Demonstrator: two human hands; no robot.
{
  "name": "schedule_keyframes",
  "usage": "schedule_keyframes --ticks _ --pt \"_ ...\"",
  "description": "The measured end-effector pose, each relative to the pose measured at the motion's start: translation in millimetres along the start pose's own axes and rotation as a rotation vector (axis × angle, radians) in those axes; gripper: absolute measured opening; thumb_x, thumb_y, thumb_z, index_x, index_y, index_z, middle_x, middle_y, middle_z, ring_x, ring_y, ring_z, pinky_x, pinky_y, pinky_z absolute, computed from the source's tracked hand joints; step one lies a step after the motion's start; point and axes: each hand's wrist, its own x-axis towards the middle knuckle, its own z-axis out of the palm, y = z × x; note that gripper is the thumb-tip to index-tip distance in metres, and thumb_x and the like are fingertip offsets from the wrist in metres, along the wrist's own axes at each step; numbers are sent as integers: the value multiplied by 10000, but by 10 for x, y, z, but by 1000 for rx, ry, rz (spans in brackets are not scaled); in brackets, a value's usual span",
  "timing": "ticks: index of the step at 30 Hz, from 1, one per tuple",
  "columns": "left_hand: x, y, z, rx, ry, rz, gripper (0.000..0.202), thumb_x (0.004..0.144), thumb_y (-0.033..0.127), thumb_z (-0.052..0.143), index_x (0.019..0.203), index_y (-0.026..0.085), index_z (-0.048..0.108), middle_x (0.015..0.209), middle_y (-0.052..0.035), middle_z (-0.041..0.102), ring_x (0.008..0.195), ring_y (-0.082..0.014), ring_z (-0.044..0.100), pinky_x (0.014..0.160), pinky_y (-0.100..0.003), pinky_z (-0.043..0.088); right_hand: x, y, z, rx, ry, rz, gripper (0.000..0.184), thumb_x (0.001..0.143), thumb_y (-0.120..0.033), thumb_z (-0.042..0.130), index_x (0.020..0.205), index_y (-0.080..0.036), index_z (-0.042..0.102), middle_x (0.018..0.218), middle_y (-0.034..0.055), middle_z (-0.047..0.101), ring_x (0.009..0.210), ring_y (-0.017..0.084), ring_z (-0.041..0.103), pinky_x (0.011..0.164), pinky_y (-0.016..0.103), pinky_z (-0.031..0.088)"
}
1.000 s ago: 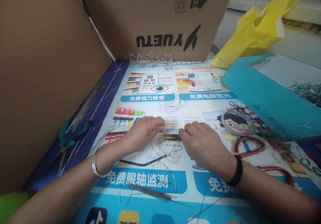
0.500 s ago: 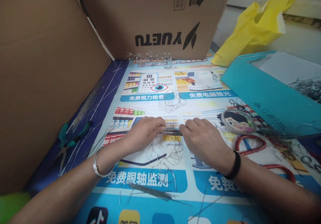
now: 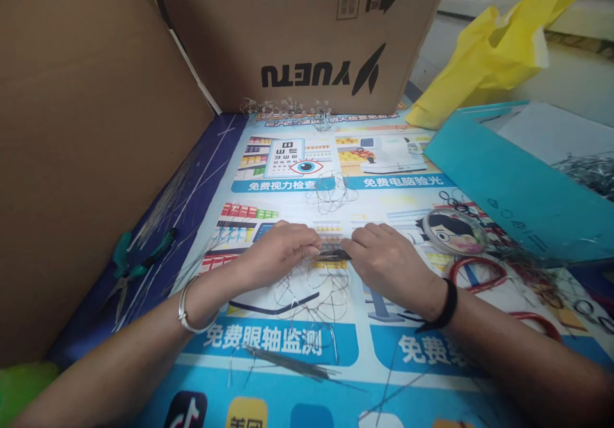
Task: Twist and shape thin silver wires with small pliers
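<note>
My left hand and my right hand meet over a printed blue mat, fingers pinched together. Between them they grip a small dark tool, apparently pliers, together with thin wire. A loose tangle of bent wire loops hangs and lies just below the hands. A second small wire tangle lies on the mat beyond them. A silver bangle is on my left wrist, a black band on my right.
Cardboard walls stand at left and at the back. Green-handled pliers and straight wires lie left. A bundle of wires lies near me. A teal box, a yellow bag, a round tape tin and red rings sit right.
The hands have drawn slightly closer together over the dark tool, and the wire loops beneath them have shifted a little. Nothing else has moved.
</note>
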Motion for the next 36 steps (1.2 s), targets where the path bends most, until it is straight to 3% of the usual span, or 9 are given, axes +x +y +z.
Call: schedule_keyframes --ticks 13,24,36 --pt "-24 33 -16 -66 40 53 154 892 168 502 797 170 624 842 -31 530 839 -156 486 752 -284 404 15 8 -17 -33 6 -66 137 849 -109 506 790 -184 605 705 36 534 705 188 403 655 327 231" --pt "-24 58 -4 71 2 94 145 910 184 483 804 179 583 813 -13 592 858 -170 489 819 -326 340 41 -38 -139 -86 -61 -111 75 829 -130 558 790 -173 606 717 52 553 706 207 410 643 333 224" --pt "-44 66 24 247 26 143 200 901 131 437 802 191 601 772 -12 576 821 -165 477 796 -337 306 47 -16 -146 -75 -39 -113 121 817 -100 541 731 -182 565 691 47 537 688 197 393 624 324 198"
